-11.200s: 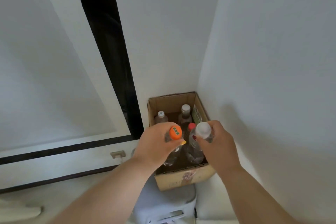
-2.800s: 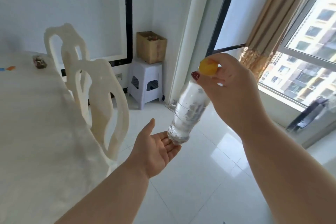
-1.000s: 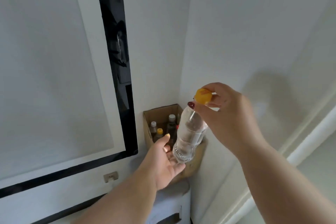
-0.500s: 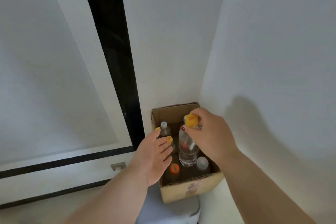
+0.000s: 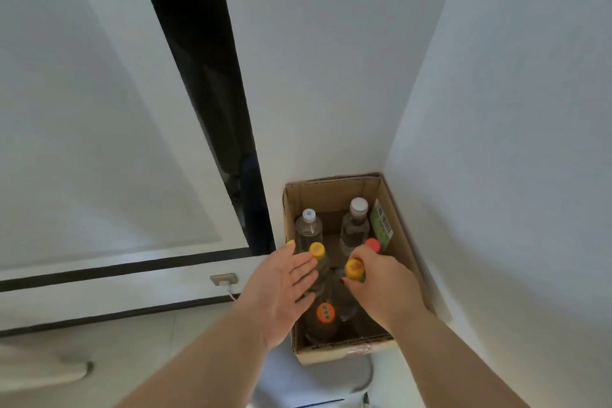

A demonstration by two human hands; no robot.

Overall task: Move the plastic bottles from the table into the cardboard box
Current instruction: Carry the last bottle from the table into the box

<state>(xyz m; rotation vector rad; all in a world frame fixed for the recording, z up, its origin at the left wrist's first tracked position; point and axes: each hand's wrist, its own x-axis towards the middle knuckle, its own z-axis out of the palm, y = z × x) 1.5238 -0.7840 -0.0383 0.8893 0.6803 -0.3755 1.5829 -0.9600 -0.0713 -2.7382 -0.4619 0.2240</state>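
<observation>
This looks like a room in a home: plain white walls (image 5: 347,60) meet in a corner, a black-framed panel (image 5: 205,93) runs down one wall, and a wall socket (image 5: 225,279) with a white cable plugged in sits low beside it. A cardboard box (image 5: 402,219) of drink bottles stands on a pale plastic stool (image 5: 318,384) tucked into the corner
</observation>
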